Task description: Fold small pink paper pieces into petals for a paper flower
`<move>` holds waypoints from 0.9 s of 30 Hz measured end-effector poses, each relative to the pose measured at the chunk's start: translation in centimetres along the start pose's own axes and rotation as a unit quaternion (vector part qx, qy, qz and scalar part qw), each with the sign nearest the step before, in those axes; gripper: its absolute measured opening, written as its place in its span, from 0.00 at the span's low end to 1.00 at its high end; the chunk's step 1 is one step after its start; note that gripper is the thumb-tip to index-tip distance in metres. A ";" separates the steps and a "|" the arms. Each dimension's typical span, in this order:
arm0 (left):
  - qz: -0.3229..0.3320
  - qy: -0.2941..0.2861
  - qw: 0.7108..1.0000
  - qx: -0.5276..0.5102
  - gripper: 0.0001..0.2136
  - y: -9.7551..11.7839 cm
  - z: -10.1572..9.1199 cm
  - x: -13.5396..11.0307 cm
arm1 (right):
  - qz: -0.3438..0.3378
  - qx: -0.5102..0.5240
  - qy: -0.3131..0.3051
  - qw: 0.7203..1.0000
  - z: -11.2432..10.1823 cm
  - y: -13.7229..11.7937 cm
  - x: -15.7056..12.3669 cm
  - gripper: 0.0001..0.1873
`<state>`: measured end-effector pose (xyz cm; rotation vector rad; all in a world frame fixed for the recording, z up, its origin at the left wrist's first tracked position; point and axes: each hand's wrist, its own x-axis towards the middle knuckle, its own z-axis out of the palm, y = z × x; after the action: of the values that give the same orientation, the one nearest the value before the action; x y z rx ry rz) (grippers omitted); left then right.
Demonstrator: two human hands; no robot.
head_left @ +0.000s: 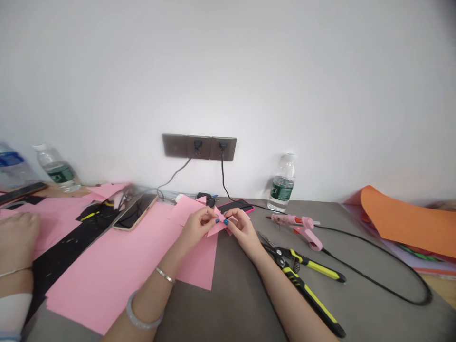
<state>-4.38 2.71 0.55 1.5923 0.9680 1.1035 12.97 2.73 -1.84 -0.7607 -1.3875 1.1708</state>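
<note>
Your left hand (197, 228) and right hand (242, 231) both grasp a small folded piece of pink paper (218, 224) at twelve o'clock, pinched between the fingertips — held above the large flat pink paper sheet (107, 270), apparently to keep the folds free. Your fingers hide its middle, so its exact shape is hard to make out. A pink hot-glue gun (295, 227) lies at two o'clock; at nine o'clock, another person's hand (17, 235) is cut off by the frame.

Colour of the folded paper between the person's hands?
The folded paper is plain pink; the head view shows it best.
</note>
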 end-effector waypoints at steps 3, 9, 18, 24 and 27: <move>-0.013 0.015 1.000 0.020 0.06 0.1 0.1 0.0 | 0.016 0.006 -0.003 1.000 0.0 0.5 0.1 0.13; 0.004 0.029 0.999 0.020 0.06 0.3 0.5 -0.1 | 0.017 -0.010 0.042 0.999 0.1 0.4 0.2 0.17; 0.004 0.118 0.986 -0.114 0.15 -0.4 1.0 0.5 | 0.030 0.013 0.041 0.999 0.5 0.3 0.3 0.18; -0.078 0.063 0.988 -0.119 0.15 -0.4 0.9 0.3 | 0.056 -0.023 0.021 0.998 0.4 0.2 0.3 0.20; -0.054 0.062 0.993 -0.085 0.16 -0.5 0.9 0.3 | 0.060 -0.023 0.022 0.998 0.5 0.0 0.3 0.19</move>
<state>-3.47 2.88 -0.01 1.3324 1.0027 1.1876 12.42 2.87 -1.69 -0.9078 -1.3508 1.2098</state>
